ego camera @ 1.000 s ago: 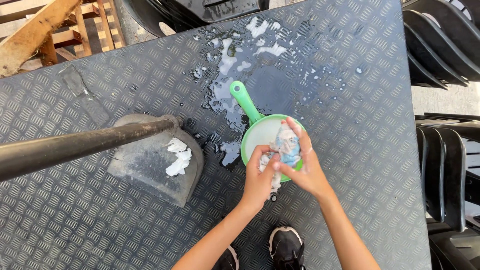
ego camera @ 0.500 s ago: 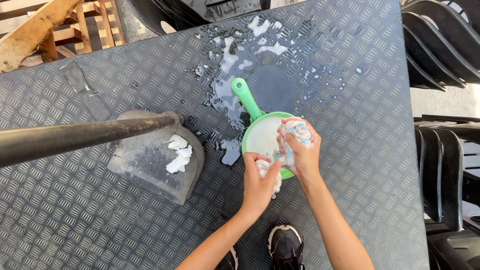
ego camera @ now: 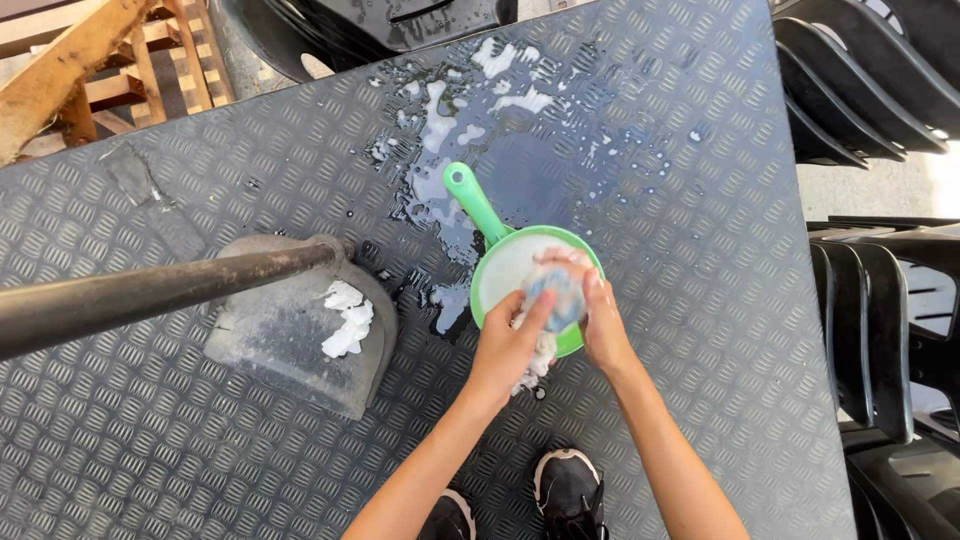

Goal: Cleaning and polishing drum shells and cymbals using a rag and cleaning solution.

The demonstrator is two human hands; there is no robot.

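A green scoop with a long handle (ego camera: pixel 482 215) lies on a grey checker-plate floor (ego camera: pixel 700 300), its bowl full of white liquid. Over the bowl, my left hand (ego camera: pixel 505 345) and my right hand (ego camera: pixel 600 320) are both closed on a wet blue-and-white cloth (ego camera: pixel 555 300). The cloth is bunched between them, and a white end hangs below my left hand. My arms reach in from the bottom edge.
A grey dustpan (ego camera: pixel 300 330) with white scraps and a long dark handle (ego camera: pixel 130 295) lies to the left. Foamy puddles (ego camera: pixel 450 130) spread beyond the scoop. Black stacked chairs (ego camera: pixel 880 300) stand at right, a wooden frame (ego camera: pixel 90 50) at top left. My black shoes (ego camera: pixel 570 490) show below.
The cloth has been drawn together into a tighter bunch over the bowl, and my right hand has shifted from gripping its upper end to pressing it against my left hand.
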